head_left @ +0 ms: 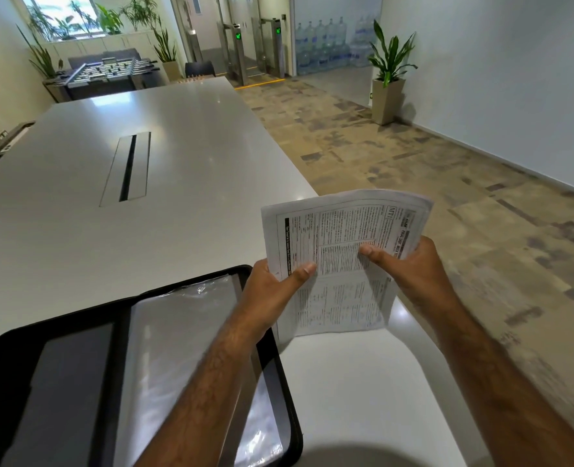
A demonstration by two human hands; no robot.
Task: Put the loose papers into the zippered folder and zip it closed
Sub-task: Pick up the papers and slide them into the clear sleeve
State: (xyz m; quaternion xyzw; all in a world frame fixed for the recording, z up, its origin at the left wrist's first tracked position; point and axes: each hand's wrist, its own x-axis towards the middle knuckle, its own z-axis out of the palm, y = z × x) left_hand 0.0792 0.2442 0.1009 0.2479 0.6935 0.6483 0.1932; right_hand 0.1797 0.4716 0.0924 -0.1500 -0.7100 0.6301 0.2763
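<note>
A stack of printed papers [342, 237] is held up above the table's right edge. My left hand [272, 291] grips its left side, thumb on top. My right hand [410, 264] grips its right side, thumb pressed on the print. The black zippered folder [76, 365] lies open on the white table [144, 230] at the lower left, showing clear plastic sleeves [184, 332] inside. My left forearm crosses over the folder's right edge. The papers hang apart from the folder, to its right.
A cable slot [127, 168] runs down the table's middle. A dark tray [6, 143] sits at the table's far left edge. Patterned carpet floor [447, 197] lies to the right, with a potted plant [388, 79] by the wall.
</note>
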